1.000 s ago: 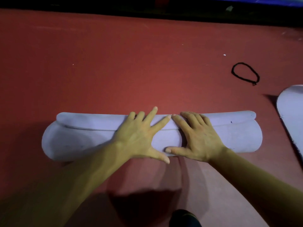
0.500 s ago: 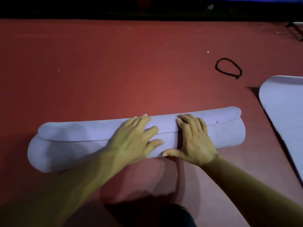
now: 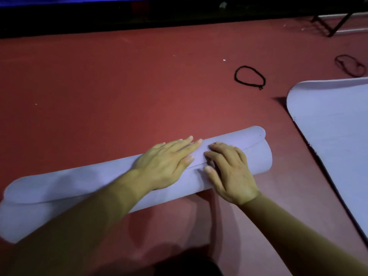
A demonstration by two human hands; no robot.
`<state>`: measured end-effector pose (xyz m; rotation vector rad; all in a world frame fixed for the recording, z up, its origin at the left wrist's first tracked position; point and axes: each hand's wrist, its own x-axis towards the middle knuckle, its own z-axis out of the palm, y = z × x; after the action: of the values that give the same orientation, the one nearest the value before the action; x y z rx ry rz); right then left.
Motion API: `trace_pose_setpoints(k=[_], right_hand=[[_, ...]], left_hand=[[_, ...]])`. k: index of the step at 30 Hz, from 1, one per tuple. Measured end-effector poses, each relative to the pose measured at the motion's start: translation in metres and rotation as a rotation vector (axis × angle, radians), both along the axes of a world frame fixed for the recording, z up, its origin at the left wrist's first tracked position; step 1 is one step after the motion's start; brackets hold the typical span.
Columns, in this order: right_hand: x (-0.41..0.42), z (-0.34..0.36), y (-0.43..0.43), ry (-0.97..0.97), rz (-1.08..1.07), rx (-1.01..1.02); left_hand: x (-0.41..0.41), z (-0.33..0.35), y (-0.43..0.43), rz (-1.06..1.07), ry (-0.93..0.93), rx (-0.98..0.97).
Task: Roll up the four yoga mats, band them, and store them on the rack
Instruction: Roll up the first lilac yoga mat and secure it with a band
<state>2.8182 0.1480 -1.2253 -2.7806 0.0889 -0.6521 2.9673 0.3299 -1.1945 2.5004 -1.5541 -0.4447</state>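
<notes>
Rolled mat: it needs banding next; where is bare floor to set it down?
Wide bare red floor beyond the rolled mat, left of the black band. Crowded on the right: the flat mat and a second band.

There are two purple mats, the rolled mat (image 3: 256, 156) near and the flat mat (image 3: 334, 126) at the right, and two bands far, the black band (image 3: 235, 76) and the dim band (image 3: 336, 61).

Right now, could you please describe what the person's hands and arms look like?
The left hand and right hand are bare: no gloves, rings or watch visible. The left forearm and right forearm show no sleeves. Fingernails look short and unpainted.
</notes>
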Motion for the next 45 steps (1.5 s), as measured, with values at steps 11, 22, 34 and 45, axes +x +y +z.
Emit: trace_pose_setpoints(k=[11, 22, 34, 45], right_hand=[[0.000, 0.005, -0.018, -0.002, -0.732, 0.504], [-0.007, 0.003, -0.023, -0.002, -0.967, 1.112], [-0.019, -0.004, -0.025, -0.109, -1.073, 1.518], [0.004, -0.009, -0.019, -0.189, -1.192, 1.803]], left_hand=[[0.004, 0.008, -0.017, -0.108, 0.073, -0.128], [0.001, 0.000, -0.106, -0.122, 0.243, -0.057], [-0.027, -0.012, -0.185, 0.082, 0.342, 0.096], [0.007, -0.007, -0.182, -0.067, 0.528, 0.225]])
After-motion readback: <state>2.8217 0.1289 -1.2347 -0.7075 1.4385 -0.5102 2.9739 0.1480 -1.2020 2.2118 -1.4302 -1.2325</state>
